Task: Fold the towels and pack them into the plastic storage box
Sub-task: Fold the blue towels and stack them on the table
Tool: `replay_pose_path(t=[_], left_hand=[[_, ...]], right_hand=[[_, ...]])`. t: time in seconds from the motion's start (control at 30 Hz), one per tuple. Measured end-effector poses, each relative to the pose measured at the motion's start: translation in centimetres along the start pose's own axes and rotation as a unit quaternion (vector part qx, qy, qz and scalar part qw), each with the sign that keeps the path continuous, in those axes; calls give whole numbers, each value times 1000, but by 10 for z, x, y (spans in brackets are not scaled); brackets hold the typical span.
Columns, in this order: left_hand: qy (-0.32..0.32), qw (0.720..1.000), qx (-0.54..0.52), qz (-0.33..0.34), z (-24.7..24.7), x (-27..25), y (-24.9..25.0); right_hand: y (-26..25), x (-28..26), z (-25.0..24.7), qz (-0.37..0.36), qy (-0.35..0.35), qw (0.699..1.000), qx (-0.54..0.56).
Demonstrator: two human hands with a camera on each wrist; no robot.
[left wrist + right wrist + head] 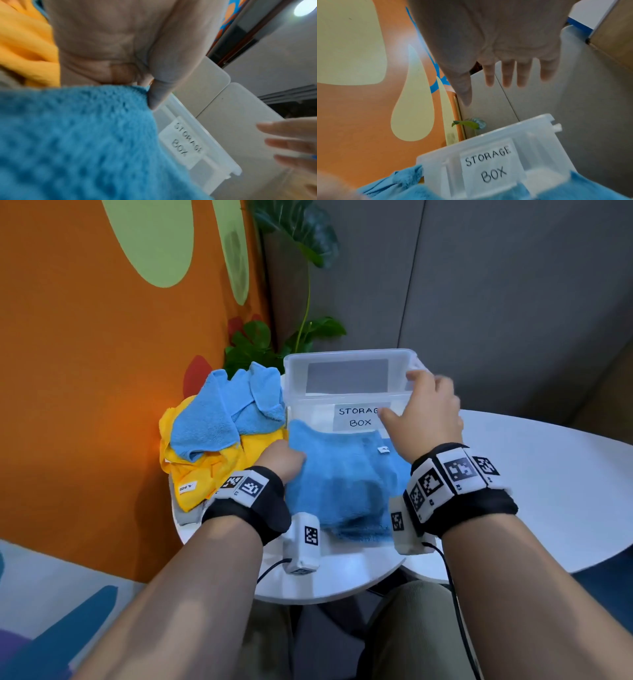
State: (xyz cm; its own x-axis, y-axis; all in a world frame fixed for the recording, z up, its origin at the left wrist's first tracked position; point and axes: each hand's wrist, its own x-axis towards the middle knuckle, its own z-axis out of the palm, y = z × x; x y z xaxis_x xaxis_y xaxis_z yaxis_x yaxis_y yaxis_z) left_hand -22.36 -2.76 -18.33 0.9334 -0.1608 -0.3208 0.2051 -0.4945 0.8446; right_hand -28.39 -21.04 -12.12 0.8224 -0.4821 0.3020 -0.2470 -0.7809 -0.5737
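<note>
1. White and round, the surface [548,481] stands against an orange wall with pale green shapes on the left and a grey panel behind.
2. Nearest the person, a blue towel [346,484] lies on the surface, folded, its far edge touching the front wall of the box.
3. The left hand [282,462] grips the towel's left edge, fingers tucked under the cloth and thumb on top in the left wrist view.
4. The right hand [428,412] hovers above the towel with fingers straight and spread, holding nothing, in front of the box's right front corner.
5. Left of the blue towel sits a heap of yellow towels [205,470] with crumpled blue towels [226,412] on top.
6. Farther back stands the clear plastic storage box [349,361], labelled "STORAGE BOX", with no towels inside.
7. Behind it, a leafy plant [260,344] fills the corner.
</note>
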Motion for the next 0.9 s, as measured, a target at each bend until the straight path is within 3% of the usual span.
replay_pose_path(t=[0.1, 0.27, 0.33, 0.43, 0.53, 0.7, 0.83, 0.9], left_hand=[[46, 994, 86, -51, -3, 9, -16], [4, 997, -27, -71, -3, 8, -25], [-22, 997, -31, -67, -2, 4, -24], [-2, 999, 24, -38, -1, 5, -25], [7, 999, 20, -24, 1, 2, -24], [-16, 998, -59, 27, 7, -7, -10], [-34, 993, -108, 29, 18, -8, 8], [-45, 997, -65, 4, 25, -5, 5]], right_hand=[[13, -2, 11, 88, -119, 989, -2], [19, -8, 29, 96, -301, 940, -125], [20, -10, 35, 93, -329, 929, -139], [20, -10, 36, 104, -332, 929, -126], [20, -10, 32, 144, -316, 937, -35], [18, -3, 23, 147, -233, 958, 76], [25, 5, 11, 164, -171, 971, 45], [33, 3, 9, 181, -191, 965, -10]])
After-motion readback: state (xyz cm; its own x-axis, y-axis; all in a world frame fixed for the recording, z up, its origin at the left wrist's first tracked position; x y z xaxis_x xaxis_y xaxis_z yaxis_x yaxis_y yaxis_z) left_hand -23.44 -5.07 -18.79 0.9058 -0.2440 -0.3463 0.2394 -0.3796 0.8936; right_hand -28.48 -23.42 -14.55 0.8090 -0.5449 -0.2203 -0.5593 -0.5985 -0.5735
